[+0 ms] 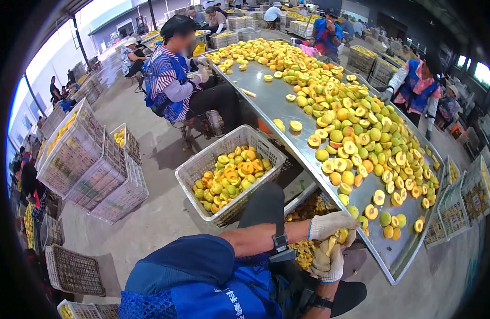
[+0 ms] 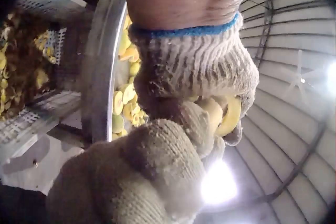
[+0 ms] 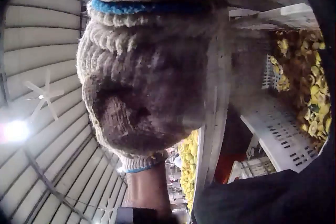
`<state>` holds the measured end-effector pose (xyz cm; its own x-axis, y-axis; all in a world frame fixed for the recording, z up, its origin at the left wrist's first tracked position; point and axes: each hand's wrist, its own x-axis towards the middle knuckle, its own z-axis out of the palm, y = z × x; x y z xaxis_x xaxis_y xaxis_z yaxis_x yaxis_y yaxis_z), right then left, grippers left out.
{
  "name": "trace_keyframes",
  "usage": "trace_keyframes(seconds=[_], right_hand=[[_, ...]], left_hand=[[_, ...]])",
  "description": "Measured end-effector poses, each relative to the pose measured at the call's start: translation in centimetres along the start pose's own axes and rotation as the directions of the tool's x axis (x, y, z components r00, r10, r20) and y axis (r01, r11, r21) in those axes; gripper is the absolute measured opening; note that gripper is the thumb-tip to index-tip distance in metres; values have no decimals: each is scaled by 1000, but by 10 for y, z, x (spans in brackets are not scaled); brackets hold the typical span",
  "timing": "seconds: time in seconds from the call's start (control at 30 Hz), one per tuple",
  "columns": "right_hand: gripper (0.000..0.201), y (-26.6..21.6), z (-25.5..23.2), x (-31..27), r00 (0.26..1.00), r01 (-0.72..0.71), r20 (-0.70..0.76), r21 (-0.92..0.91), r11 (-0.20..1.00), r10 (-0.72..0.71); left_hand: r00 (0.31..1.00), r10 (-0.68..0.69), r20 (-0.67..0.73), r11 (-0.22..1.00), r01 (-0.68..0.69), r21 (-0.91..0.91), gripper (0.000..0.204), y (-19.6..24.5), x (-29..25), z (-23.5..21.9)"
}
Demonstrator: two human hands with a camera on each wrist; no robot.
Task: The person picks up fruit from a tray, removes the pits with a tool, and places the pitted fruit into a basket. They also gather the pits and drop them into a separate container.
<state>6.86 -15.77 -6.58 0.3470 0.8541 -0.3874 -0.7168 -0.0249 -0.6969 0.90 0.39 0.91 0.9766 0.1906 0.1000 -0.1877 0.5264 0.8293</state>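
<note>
Both hands wear pale knitted gloves and meet just off the near edge of the metal table (image 1: 303,139). The left hand (image 1: 330,225) grips a yellow peach piece (image 2: 230,117), partly hidden by its fingers. Close below it, the right hand (image 1: 330,263) is curled round a slim pale-handled tool (image 1: 331,244); its working end is hidden at the fruit. In the right wrist view the right hand (image 3: 144,85) shows as a closed fist, its back covering what it holds. Many cut and whole peaches (image 1: 383,127) lie heaped on the table.
A crate of pitted peach halves (image 1: 184,173) stands left of the knees. Under the hands, another crate (image 3: 278,134) holds scraps. Stacked crates (image 1: 88,159) rise at left, more (image 1: 452,212) at right. Another person (image 1: 176,74) sits along the table; a pale stick (image 1: 248,92) lies on it.
</note>
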Motion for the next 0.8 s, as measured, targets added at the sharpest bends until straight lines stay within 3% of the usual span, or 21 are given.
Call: trace_keyframes(seconds=[0.03,0.07,0.1,0.2,0.23,0.27,0.3,0.33,0.37,0.4,0.43,0.47,0.5,0.53,0.57,0.6,0.73,0.77,0.8], right_hand=[[40,-4,0,-1,960,-125,268,138,983,84],[43,-6,1,-1,844,-277,524,235,932,119],[48,-5,4,-3,859,-197,503,161,967,91],[48,4,-4,6,819,-232,567,184,955,89],[48,3,-5,7,847,-260,519,216,941,115],[48,2,-5,10,862,-312,486,286,906,143],[50,4,-5,11,909,-246,397,264,932,128],[53,2,-3,10,887,-320,442,377,869,135],[54,-1,-1,10,839,-310,543,417,854,39],[56,-3,-2,9,768,-304,637,450,839,-63],[56,-4,-5,5,781,-289,620,466,836,-76],[55,-6,-8,1,937,-183,345,338,923,59],[54,-9,-7,-2,991,-134,17,168,977,133],[49,-13,2,0,987,-81,-156,-219,972,47],[46,-10,3,1,970,-93,-241,-275,957,25],[42,-11,5,3,947,-108,-322,-329,938,-4],[38,-13,14,-3,951,-164,-308,-462,872,16],[37,-17,20,-3,954,-145,-300,-409,901,18],[37,-21,22,-3,956,-124,-292,-357,926,15]], left_hand=[[1000,8,-13,1000,-7,19,54,2,-3,2],[1000,7,-18,1000,-7,21,54,4,-7,3],[999,-21,-32,999,19,-51,53,6,-11,4],[989,-106,-104,949,69,-307,50,1,-11,1],[951,-212,-223,899,101,-426,49,-3,-5,1],[961,-153,-231,927,58,-371,48,-7,-1,-4],[958,-137,-252,935,40,-354,46,-17,5,-13],[937,-151,-316,931,28,-363,43,-17,9,-12],[900,-226,-372,887,33,-461,40,-17,12,-12],[885,-234,-403,928,79,-364,34,-21,10,-25],[881,-88,-465,991,29,-132,35,-27,9,-31],[868,77,-491,993,-25,113,37,-33,8,-36],[858,79,-508,992,-19,122,29,-32,5,-40],[847,84,-525,991,-15,134,22,-31,3,-45],[822,-145,-550,988,94,-119,16,-25,1,-53],[790,-172,-589,985,121,-124,16,-15,0,-48],[878,67,-475,964,65,256,14,1,-18,-65],[886,275,-374,763,35,645,24,6,-24,-70],[898,327,-295,565,65,823,31,30,-33,-59]])
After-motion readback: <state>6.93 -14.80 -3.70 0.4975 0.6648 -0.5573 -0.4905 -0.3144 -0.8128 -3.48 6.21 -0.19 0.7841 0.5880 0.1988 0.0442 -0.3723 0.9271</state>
